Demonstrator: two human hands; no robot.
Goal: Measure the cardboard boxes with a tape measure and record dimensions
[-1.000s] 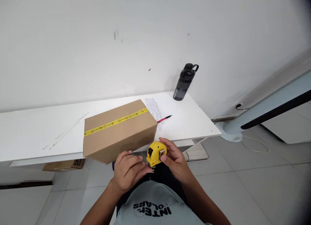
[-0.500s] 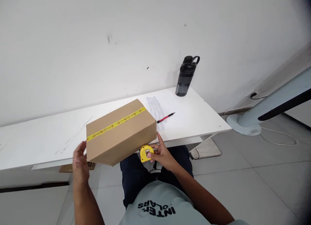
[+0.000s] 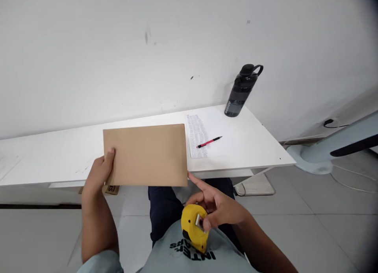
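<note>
A brown cardboard box point(image 3: 145, 155) rests at the front edge of the white table point(image 3: 44, 163), one plain face turned toward me. My left hand point(image 3: 99, 174) grips the box's left side, fingers wrapped round its edge. My right hand point(image 3: 217, 208) holds a yellow tape measure point(image 3: 193, 227) close to my chest, with its index finger stretched out to touch the box's lower right corner.
A printed paper sheet point(image 3: 197, 141) with a red pen point(image 3: 209, 142) on it lies right of the box. A dark water bottle point(image 3: 242, 91) stands by the wall. A pale fan base point(image 3: 307, 159) and cable sit on the tiled floor at right. Another carton point(image 3: 112, 189) lies under the table.
The box has been turned so that a plain face shows instead of the yellow-taped top. My left hand went from the tape measure to the box's left side. My right hand drew the tape measure toward my chest.
</note>
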